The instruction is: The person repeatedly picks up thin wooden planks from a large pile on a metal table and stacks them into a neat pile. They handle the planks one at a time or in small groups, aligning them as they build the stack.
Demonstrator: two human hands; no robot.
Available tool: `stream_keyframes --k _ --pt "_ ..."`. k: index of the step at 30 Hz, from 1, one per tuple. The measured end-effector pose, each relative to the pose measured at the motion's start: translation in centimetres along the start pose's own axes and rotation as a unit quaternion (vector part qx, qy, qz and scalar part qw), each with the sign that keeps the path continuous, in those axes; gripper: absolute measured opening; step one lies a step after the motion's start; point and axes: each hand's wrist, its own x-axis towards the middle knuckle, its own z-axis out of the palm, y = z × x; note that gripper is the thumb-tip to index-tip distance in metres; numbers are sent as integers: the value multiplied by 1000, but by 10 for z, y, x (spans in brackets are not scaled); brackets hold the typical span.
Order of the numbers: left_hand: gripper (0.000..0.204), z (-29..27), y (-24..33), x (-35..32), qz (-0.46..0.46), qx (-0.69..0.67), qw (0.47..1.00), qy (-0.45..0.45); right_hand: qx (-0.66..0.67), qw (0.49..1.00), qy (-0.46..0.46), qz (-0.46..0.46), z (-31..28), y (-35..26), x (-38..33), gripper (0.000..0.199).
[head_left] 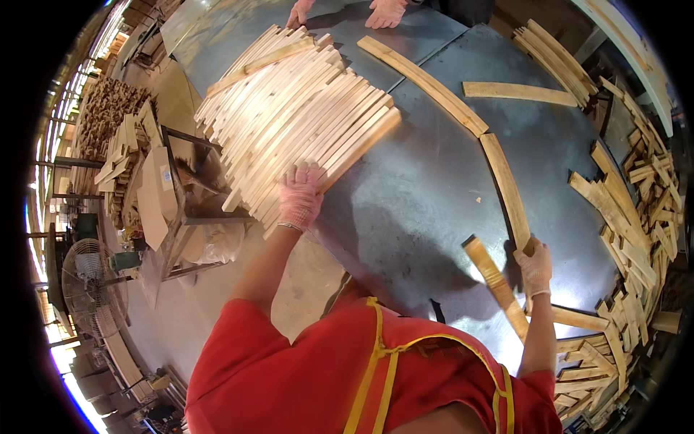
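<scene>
My left hand (300, 197), in a pale knitted glove, lies with fingers outstretched on the near edge of a packed row of wooden strips (289, 123). One strip (260, 65) rests slantwise on top of that row. My right hand (535, 267), also gloved, has its fingers closed round the near end of a wooden slat (506, 189) flat on the dark metal table (412, 195). The slat's far end meets another long slat (426, 81). Left of my right hand is a separate slat (497, 286), angled toward me.
A co-worker's gloved hands (387, 11) are at the table's far edge. Loose wood pieces (636, 253) heap along the right side, with one slat (517, 92) jutting inward. To the left are a cardboard box (159, 189), stacked wood (112, 119) and a caged fan (90, 278).
</scene>
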Motion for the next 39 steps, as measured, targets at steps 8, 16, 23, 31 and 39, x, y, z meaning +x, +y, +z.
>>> stream_keyframes --k 8,16,23,31,39 --pt "84 -3 -8 9 30 -101 994 -20 592 782 -95 173 130 -177 -76 54" --pt "65 4 -49 20 145 -205 964 83 247 894 -338 -157 226 -411 -50 45" --pt "51 -6 -76 22 172 -257 950 34 291 947 -38 -134 87 -440 151 44" --pt "29 -17 -70 91 62 -235 962 -126 426 868 -160 -199 78 -476 226 55" --pt "27 -59 -69 157 54 -310 949 30 -159 967 82 -183 61 -370 309 63"
